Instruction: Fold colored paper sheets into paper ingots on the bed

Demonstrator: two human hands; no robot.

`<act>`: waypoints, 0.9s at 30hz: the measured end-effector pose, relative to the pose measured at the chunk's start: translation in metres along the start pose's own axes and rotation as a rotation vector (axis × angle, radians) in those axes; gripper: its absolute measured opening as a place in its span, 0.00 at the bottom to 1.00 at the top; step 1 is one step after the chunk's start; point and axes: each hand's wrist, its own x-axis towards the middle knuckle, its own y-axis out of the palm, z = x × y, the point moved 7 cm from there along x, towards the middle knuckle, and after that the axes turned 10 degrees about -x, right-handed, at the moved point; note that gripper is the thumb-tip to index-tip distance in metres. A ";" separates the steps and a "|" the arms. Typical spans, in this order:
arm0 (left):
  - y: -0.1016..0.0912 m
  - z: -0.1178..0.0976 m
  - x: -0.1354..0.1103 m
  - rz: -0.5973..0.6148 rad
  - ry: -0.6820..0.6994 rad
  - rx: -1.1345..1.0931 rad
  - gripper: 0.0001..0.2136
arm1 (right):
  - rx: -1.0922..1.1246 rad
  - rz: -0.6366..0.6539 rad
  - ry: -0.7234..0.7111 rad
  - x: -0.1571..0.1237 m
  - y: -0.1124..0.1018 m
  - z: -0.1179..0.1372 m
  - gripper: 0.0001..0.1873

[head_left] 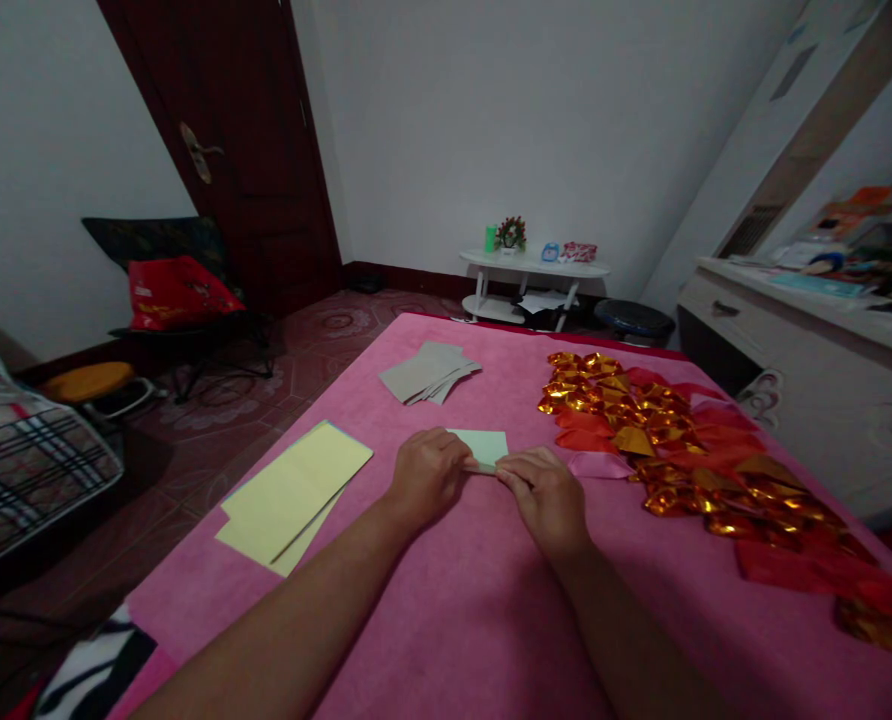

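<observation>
A pale green sheet of paper (482, 442) lies on the pink cloth in front of me, its near edge folded or rolled up. My left hand (429, 475) pinches that edge at its left end. At the right end, my right hand (542, 492) grips the same edge between thumb and fingers. Left of my hands is a stack of yellow paper sheets (300, 490). Farther back, grey paper pieces (427, 373) lie fanned out. To the right spread many folded gold and red foil pieces (663, 425).
The pink-covered table (446, 620) fills the foreground. Beyond it stands a small white side table (528, 262) with a plant. A dark stool (633, 318) and a white cabinet (828, 360) are on the right. A folding chair holds a red bag (180, 292) at left.
</observation>
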 end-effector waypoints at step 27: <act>0.026 0.041 -0.013 -0.220 -0.722 -1.326 0.20 | 0.245 -0.306 -0.118 -0.008 -0.019 0.011 0.18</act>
